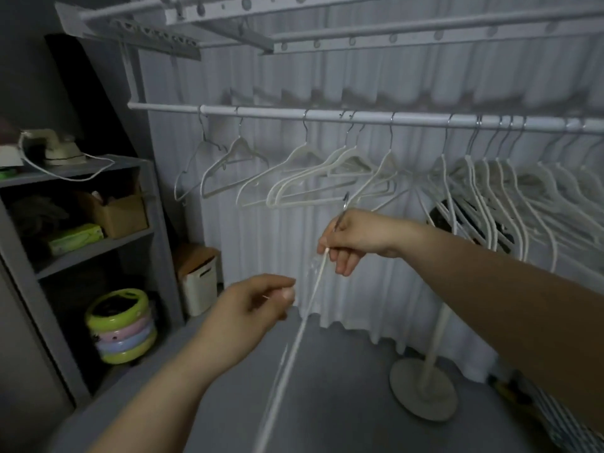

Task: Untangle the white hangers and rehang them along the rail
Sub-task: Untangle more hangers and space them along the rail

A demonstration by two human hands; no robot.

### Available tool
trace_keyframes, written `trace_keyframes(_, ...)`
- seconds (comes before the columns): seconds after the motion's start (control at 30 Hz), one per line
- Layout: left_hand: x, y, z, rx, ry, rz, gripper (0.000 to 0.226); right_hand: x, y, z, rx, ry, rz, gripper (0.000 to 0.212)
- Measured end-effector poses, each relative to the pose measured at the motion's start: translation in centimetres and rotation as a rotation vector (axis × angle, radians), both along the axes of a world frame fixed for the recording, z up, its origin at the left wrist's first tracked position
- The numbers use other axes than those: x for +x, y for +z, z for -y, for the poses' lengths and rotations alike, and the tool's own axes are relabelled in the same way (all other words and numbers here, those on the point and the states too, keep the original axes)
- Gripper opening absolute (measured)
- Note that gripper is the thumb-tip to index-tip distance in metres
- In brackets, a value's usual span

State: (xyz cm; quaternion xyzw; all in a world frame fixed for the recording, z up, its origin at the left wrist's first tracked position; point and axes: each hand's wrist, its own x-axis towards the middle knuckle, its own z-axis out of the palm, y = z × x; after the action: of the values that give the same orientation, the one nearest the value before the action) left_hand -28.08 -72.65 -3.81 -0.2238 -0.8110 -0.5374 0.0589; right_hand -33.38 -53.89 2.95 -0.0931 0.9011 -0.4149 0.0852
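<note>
Head view takes in a dim corner with a white rail [327, 113] running across in front of a pleated curtain [261, 240]. From where I stand, the person's right hand [356, 235] is raised below the rail. Its fingers and thumb are curled round the neck of a white hanger [313, 289], whose metal hook [344, 202] sticks up above the hand. That hanger is seen edge-on, a thin white line slanting down toward the person, off the rail altogether.

The left hand [251, 308] is lower and just beside that line, fingers curled with the thumb against them. A small white sliver shows there, but I can't tell whether it pinches anything.

On the rail, a handful of spaced hangers [294, 171] dangle along the left stretch, some overlapping. The packed hangers [510, 191] crowd together on the right stretch.

Left of the curtain, a grey shelf unit [98, 253] carries an iron [55, 147] on top, its cord [65, 176] trailing over the edge. A cardboard box [117, 214] and a green pack [75, 238] sit on the shelf below. At the bottom sits a stack of round pastel containers [121, 325]. A white bin [199, 286] with a brownish lid [192, 256] stands against the curtain. A round stand base [421, 390] rests on the floor [327, 403] to the right. Overhead hangs a drying rack [359, 27].
</note>
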Motion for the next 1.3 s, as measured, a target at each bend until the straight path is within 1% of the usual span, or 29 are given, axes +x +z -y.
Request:
trace_keyframes(0.07, 0.3, 0.5, -1.2, -0.029, -0.09, 0.138, 0.006, 0.0, -0.3, -0.4, -0.007, -0.051, -0.017, 0.03)
trace_keyframes(0.1, 0.3, 0.7, -1.8, -0.072, -0.115, 0.191, 0.007, 0.0, -0.5, -0.6, -0.001, -0.072, -0.022, 0.032)
trace_keyframes(0.17, 0.0, 0.5, -2.7, -0.202, -0.15, 0.259, 0.032, 0.0, -0.8, -1.1, 0.022, -0.104, -0.015, 0.034)
trace_keyframes(0.2, -0.2, 0.4, -3.3, -0.277, -0.164, 0.257, 0.039, 0.0, -1.0, -1.3, 0.03, -0.112, -0.005, 0.034)
trace_keyframes(0.23, -0.4, 0.2, -3.8, -0.344, -0.155, 0.226, 0.04, -0.1, -1.1, -1.6, 0.031, -0.119, 0.003, 0.034)
trace_keyframes(0.3, -1.2, 0.0, -4.7, -0.403, -0.083, 0.126, 0.037, -0.3, -1.2, -2.1, 0.013, -0.143, -0.004, 0.034)
trace_keyframes(0.37, -2.0, 0.1, -5.4, -0.371, -0.052, 0.084, 0.034, -0.6, -1.2, -3.0, -0.007, -0.18, -0.044, 0.033)
trace_keyframes(0.5, -3.6, 1.0, -7.2, -0.343, -0.085, 0.107, 0.027, -1.2, -0.1, -5.7, 0.023, -0.196, -0.122, 0.023)
trace_keyframes(0.57, -4.4, 1.3, -8.5, -0.313, -0.104, 0.119, 0.02, -1.7, 0.9, -7.6, 0.045, -0.189, -0.152, 0.027)
trace_keyframes(0.67, -5.7, 1.9, -10.7, -0.271, -0.128, 0.113, 0.025, -2.9, 2.3, -10.8, 0.031, -0.227, -0.243, 0.023)
trace_keyframes(0.73, -6.8, 2.5, -12.4, -0.249, -0.137, 0.109, 0.022, -4.0, 3.0, -13.2, 0.039, -0.3, -0.322, 0.02)
trace_keyframes(0.77, -7.5, 2.8, -13.3, -0.245, -0.133, 0.096, 0.025, -4.5, 3.3, -14.3, 0.047, -0.337, -0.371, 0.019)
trace_keyframes(0.83, -8.8, 3.5, -15.0, -0.235, -0.107, 0.065, 0.03, -5.4, 3.8, -16.7, 0.136, -0.408, -0.511, 0.015)
trace_keyframes(0.87, -9.5, 4.0, -15.8, -0.222, -0.095, 0.05, 0.029, -5.8, 4.2, -17.9, 0.236, -0.44, -0.578, 0.018)
trace_keyframes(0.93, -10.7, 4.8, -17.3, -0.179, -0.08, 0.02, 0.022, -6.3, 4.8, -20.0, 0.501, -0.474, -0.691, 0.025)
trace_keyframes(1.0, -11.9, 5.6, -18.8, -0.151, -0.056, -0.018, 0.023, -7.0, 5.3, -21.8, 0.715, -0.431, -0.911, 0.026)
trace_keyframes(1.07, -13.2, 6.3, -20.3, -0.136, -0.02, -0.069, 0.027, -8.0, 5.9, -23.5, 0.799, -0.44, -1.047, 0.032)
trace_keyframes(1.1, -13.8, 6.7, -21.0, -0.131, -0.001, -0.096, 0.029, -8.3, 6.4, -24.1, 0.835, -0.45, -1.048, 0.037)
trace_keyframes(1.2, -15.3, 7.7, -22.9, -0.117, 0.05, -0.149, 0.035, -8.8, 7.5, -25.4, 0.904, -0.456, -0.893, 0.056)
trace_keyframes(1.3, -16.8, 8.9, -24.5, -0.162, 0.088, -0.183, 0.037, -9.8, 7.6, -26.3, 0.971, -0.454, -0.836, 0.062)
